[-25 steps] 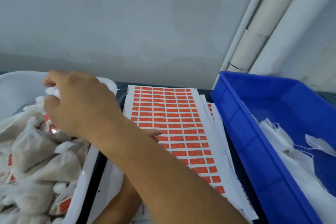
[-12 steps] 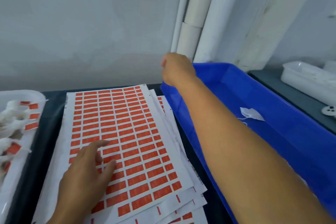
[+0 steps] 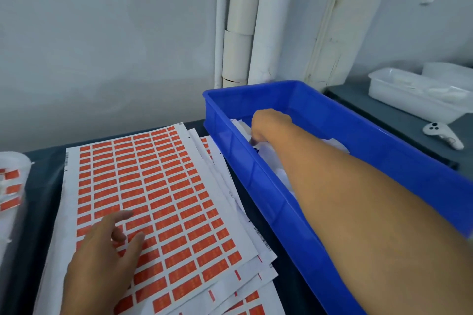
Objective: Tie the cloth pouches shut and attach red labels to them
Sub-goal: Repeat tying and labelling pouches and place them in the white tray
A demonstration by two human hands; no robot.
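A stack of white sheets covered with red labels (image 3: 158, 202) lies on the dark table in front of me. My left hand (image 3: 105, 258) rests flat on the top sheet, fingers spread and relaxed. My right hand (image 3: 266, 126) reaches down into the blue bin (image 3: 279, 202) on the right, its fingers curled among white cloth pouches (image 3: 268, 153); the arm hides most of them and I cannot tell whether it grips one. At the far left edge, a white tub (image 3: 15, 161) holds tied pouches with red labels (image 3: 11, 189).
White pipes (image 3: 240, 20) run up the wall behind the bin. On a grey shelf at the right stand a white tray (image 3: 414, 100) and a white handheld controller (image 3: 442, 134). The dark table edge shows between the sheets and the bin.
My right hand left the white tub on the left, crossed over the label sheets and dropped into the blue bin. My left hand stayed on the top sheet. The view swung right.
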